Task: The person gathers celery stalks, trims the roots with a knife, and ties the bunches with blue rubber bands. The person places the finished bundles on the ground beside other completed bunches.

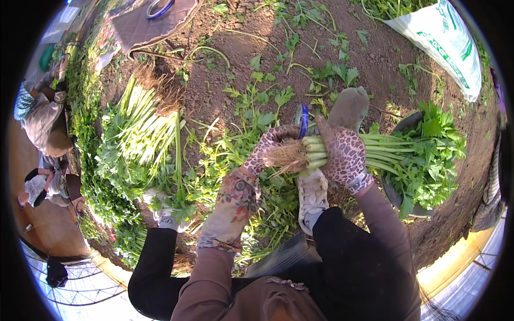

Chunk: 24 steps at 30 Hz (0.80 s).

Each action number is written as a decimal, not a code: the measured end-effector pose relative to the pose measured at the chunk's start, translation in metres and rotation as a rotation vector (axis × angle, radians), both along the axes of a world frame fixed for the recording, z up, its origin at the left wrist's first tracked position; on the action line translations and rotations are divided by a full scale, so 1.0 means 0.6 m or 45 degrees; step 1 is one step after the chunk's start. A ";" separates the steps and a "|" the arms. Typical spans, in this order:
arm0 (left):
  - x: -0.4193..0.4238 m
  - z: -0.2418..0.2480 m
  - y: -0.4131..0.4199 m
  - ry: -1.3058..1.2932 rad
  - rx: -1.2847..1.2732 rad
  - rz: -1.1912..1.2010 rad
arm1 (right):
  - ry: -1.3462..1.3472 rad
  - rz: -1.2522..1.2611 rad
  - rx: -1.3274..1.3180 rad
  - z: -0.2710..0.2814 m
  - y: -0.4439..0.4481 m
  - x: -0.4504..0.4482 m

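Note:
A bunch of celery (385, 150) lies sideways before me, its roots to the left and its leaves to the right. My right hand (345, 154), in a leopard-print glove, is closed around its stalks near the root end. My left hand (271, 148), gloved alike, is at the roots and holds a blue tape (304, 120) against the bunch's upper side. The left fingertips are partly hidden. A flowered sleeve cover (235, 204) is on the left forearm. To the left, a large pile of celery (144, 132) lies with its roots up.
White shoes (313, 196) stand among loose leaves on the soil. A brown cloth (152, 24) with a blue tape roll (160, 9) lies at the upper left. A white printed sack (445, 44) of greens is at the upper right. Other people (44, 116) are at the far left.

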<state>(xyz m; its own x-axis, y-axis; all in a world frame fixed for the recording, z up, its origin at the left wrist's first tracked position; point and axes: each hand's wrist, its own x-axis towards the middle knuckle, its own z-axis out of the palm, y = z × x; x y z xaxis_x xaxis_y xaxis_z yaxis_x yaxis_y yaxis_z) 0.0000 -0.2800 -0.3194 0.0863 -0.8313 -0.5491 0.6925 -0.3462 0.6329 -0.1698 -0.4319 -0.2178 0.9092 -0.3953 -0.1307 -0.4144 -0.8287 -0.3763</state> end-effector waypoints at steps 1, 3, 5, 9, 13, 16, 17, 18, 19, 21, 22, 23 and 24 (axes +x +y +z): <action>-0.001 0.024 -0.002 0.024 0.091 -0.028 | -0.025 -0.002 0.004 -0.001 0.002 0.001; 0.003 0.019 -0.003 -0.196 0.049 -0.126 | -0.076 0.000 0.008 -0.002 0.003 0.002; 0.013 0.005 0.002 -0.151 -0.060 -0.128 | -0.054 0.013 0.023 0.000 0.001 0.006; 0.027 0.018 -0.020 -0.817 -0.430 -0.348 | 0.020 0.035 0.017 -0.003 0.000 0.001; 0.022 0.051 -0.034 -0.540 -0.238 -0.274 | 0.036 0.040 0.065 0.008 0.000 0.005; 0.022 0.014 -0.029 -0.662 -0.331 -0.378 | 0.049 0.029 0.083 0.013 0.001 0.006; 0.022 0.010 -0.027 -0.612 -0.314 -0.367 | 0.047 0.021 0.080 0.013 0.001 0.006; 0.022 0.007 -0.025 -0.686 -0.318 -0.394 | -0.007 0.027 0.073 0.009 0.001 0.003; 0.023 0.004 -0.025 -0.760 -0.322 -0.421 | -0.061 0.034 0.066 0.003 0.000 0.000; 0.022 -0.001 -0.022 -0.801 -0.327 -0.432 | -0.113 0.024 0.100 0.002 0.000 -0.002; 0.019 -0.007 -0.017 -0.770 -0.328 -0.416 | -0.112 0.009 0.141 0.007 0.001 0.000; 0.014 -0.015 -0.010 -0.738 -0.329 -0.399 | -0.111 -0.006 0.183 0.009 0.001 0.000; 0.008 -0.048 0.015 -1.002 -0.390 -0.513 | -0.114 0.003 0.177 0.010 0.001 0.003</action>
<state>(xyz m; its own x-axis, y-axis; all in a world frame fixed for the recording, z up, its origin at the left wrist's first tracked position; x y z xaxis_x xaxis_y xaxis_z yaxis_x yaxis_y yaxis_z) 0.0045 -0.2713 -0.3480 0.0139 -0.9782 -0.2071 -0.1098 -0.2074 0.9721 -0.1681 -0.4311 -0.2120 0.9207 -0.3765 -0.1027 -0.3720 -0.7671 -0.5227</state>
